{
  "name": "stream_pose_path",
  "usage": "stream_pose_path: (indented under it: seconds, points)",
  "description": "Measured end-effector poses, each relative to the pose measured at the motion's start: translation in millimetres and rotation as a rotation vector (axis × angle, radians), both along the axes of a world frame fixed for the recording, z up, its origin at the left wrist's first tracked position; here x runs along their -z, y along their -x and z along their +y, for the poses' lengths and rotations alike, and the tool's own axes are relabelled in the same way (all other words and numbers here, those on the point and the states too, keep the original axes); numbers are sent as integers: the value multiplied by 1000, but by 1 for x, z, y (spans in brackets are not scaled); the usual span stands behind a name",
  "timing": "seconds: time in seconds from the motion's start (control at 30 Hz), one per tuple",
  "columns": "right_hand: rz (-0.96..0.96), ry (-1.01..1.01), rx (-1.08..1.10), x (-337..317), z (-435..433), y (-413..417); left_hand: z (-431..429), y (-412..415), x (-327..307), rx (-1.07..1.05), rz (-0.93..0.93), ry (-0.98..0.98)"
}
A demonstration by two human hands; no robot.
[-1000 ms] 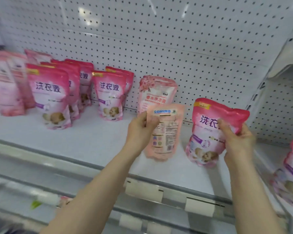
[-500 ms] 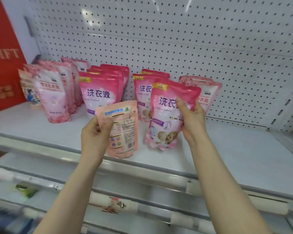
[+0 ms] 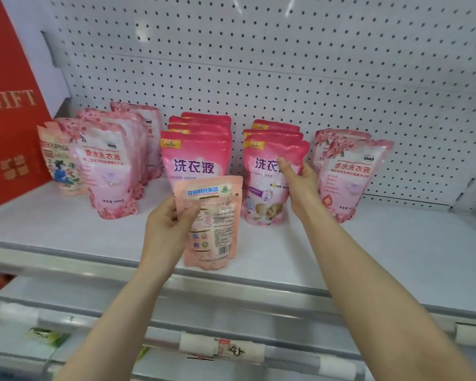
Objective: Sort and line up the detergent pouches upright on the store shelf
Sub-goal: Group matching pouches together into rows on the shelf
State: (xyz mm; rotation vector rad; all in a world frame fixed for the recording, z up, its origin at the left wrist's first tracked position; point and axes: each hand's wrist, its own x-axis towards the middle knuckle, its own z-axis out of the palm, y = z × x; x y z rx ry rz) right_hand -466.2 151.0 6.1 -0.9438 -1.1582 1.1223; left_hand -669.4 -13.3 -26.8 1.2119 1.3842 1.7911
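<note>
**When Seating the Front Pouch of a Row**

While the right hand (image 3: 297,185) grips the bright pink pouch (image 3: 264,193) by its upper right edge, thumb on the printed face and fingers curled behind, the pouch stands at the near end of the right-hand bright pink row (image 3: 272,133). Its base is at the shelf (image 3: 368,257) surface, though full contact cannot be confirmed.

Recommended procedure:
1. Press the base gusset flat on the shelf.
2. Push the pouch back until it touches the one behind.
3. Square its face to the near edge.
4. Release only once it stands unaided.

Avoid knocking the floral pouches (image 3: 349,174) just to its right.

Orientation: the long axis runs near-vertical, with the top seal up and tipped slightly right. The printed front faces near.

The left hand (image 3: 168,229) pinches the pale peach pouch (image 3: 215,224) at its upper left corner, thumb on the side toward the viewer. This pouch hangs above the near shelf edge, long axis vertical, top seal up, barcode side facing near. It probably belongs elsewhere, perhaps beside the peach-toned pouch (image 3: 61,166) at far left.
</note>
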Motion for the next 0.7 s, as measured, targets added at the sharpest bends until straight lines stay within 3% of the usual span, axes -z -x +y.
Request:
stream_pose_path:
  seconds: [0.13,0.27,0.33,0.4,0.47,0.57,0.7]
  points:
    - [-172,-81,168,-5,-12,1,0,11,-2,58,15,5]
    - [-354,-481,535,-16,-56,10,-1,22,-2,75,-10,11]
    - [-378,-569,373,-21,-87,28,-1,28,-2,79,-12,12]
    - [-492,-500,15,-18,-107,50,-3,32,-3,69,-8,9]
    - [-565,-463,-178,-8,-111,69,-6,34,-2,69,-1,7]
    - [-430,-451,-149,1,-110,89,-11,40,3,-23,24,-9]
    - [-309,-447,-64,2,-116,113,-30,47,11,-341,286,-44]
